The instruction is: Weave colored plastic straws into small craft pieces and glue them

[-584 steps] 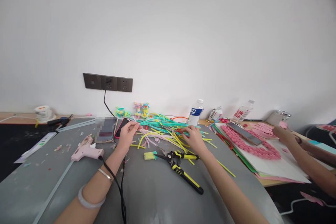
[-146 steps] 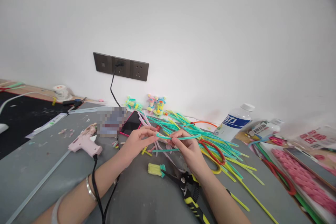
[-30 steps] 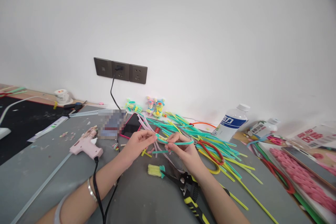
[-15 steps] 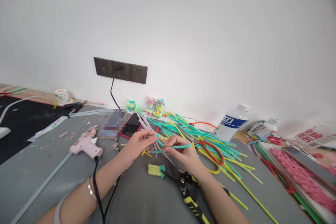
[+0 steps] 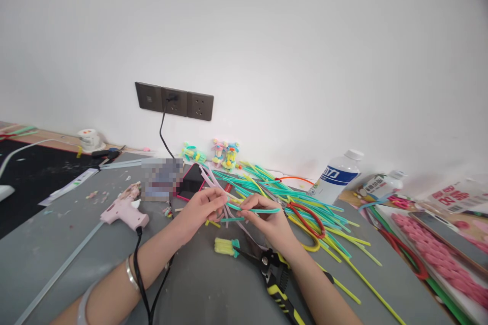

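A teal pipe cleaner (image 5: 263,210) runs between my two hands above the grey table. My left hand (image 5: 208,209) pinches its left end between thumb and fingertips. With thumb and forefinger, my right hand (image 5: 265,218) grips it farther along, and its free end sticks out to the right. Below the hands lies a small bundle of yellow pipe cleaners (image 5: 224,246) with a teal band at one end. The tip of black-and-yellow pliers (image 5: 272,274) touches or nearly touches that band. Lilac pipe cleaners (image 5: 213,180) lie behind my hands.
Many teal and yellow pipe cleaners (image 5: 335,223) spread to the right, with red-handled scissors (image 5: 310,218) among them. A pink glue gun (image 5: 127,213) lies left, its cord passing my left forearm. A bottle (image 5: 337,177), a phone (image 5: 190,182) and small figures (image 5: 231,155) stand or lie farther back.
My left fingertips have curled slightly over the end of the teal pipe cleaner, so less of its tip shows. My right hand has shifted marginally right. Nothing on the table has moved.
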Available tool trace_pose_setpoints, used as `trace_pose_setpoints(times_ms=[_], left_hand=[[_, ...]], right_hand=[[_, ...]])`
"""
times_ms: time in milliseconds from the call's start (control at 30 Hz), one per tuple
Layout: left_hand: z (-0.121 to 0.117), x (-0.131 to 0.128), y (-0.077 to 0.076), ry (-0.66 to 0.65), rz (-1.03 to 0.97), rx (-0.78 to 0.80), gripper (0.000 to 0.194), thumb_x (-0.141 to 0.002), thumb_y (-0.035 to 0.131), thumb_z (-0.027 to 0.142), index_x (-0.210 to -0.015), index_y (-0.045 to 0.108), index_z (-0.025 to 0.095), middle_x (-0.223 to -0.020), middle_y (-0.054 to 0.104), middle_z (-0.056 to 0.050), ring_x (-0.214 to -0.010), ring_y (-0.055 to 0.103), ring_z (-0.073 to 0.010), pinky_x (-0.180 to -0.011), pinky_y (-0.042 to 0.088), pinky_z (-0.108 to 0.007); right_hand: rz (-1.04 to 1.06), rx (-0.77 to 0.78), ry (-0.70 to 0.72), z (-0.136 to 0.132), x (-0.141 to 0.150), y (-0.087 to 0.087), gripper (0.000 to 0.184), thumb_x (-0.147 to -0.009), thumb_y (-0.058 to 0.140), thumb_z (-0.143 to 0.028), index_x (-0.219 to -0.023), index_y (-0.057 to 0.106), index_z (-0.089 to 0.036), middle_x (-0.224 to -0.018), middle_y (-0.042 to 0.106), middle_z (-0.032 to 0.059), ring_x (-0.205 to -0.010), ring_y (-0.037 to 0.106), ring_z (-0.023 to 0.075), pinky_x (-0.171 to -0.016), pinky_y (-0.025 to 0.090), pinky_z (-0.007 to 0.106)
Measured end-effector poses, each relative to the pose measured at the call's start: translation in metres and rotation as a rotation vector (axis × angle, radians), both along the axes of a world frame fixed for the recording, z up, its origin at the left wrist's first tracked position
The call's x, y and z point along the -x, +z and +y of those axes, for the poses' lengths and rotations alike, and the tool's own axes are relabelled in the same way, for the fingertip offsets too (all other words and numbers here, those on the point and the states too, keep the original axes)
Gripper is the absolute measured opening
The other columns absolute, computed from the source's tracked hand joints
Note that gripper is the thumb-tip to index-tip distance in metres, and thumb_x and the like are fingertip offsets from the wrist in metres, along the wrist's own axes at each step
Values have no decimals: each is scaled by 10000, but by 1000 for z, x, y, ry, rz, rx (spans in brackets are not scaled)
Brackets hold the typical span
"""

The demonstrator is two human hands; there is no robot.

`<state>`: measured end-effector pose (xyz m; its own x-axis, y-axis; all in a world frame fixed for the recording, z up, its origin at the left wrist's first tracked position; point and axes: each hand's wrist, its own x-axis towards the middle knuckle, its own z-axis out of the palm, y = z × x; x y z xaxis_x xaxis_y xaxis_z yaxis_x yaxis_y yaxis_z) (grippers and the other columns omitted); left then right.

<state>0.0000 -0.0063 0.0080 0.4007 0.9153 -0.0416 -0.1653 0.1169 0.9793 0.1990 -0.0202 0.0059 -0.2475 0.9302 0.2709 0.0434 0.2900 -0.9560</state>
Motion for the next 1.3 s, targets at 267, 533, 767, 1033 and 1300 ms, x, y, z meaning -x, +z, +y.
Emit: trace_pose_setpoints(times_ms=[267, 533, 767, 1033, 1300], left_hand=[[-1, 0, -1, -66, 206, -262, 264, -826, 627, 397, -716, 608, 157, -866, 559, -37, -757, 504, -136, -620, 383, -229], [-2, 3, -1, -96, 411, -371, 217, -827, 612, 361, -740, 648, 166, -1094, 564, -72, -904, 563, -175, -580, 380, -217], [4, 4, -1, 99, 215, -265, 283, -792, 654, 428, -876, 706, 163, -1069, 626, -92, -1047, 562, -234, -831, 449, -294], [-2, -1, 3, 95, 156, -143, 323, -764, 671, 469, -771, 693, 146, -1034, 648, -83, -844, 577, -185, -689, 448, -266], [-2, -1, -3, -64, 298, -317, 243, -789, 660, 378, -684, 642, 160, -1037, 605, -88, -924, 565, -200, -656, 413, -242]], right_hand=[[60, 49, -64, 5, -5, -3, 211, -769, 730, -399, -755, 685, -194, -743, 654, 23, -648, 638, 162, -612, 503, 279], [-7, 31, -71, 6, -4, -4, 203, -784, 718, -391, -773, 675, -192, -745, 659, 22, -619, 623, 153, -586, 491, 273], [103, -31, -125, 2, -1, 5, 231, -776, 729, -371, -711, 577, -209, -775, 631, 21, -632, 606, 151, -590, 517, 281], [-11, -35, -28, 2, -1, -2, 182, -811, 701, -358, -775, 611, -204, -787, 612, 29, -721, 593, 171, -654, 499, 292], [44, 31, -54, 3, -3, -2, 200, -801, 704, -389, -814, 644, -198, -751, 614, 15, -651, 578, 152, -611, 471, 278]])
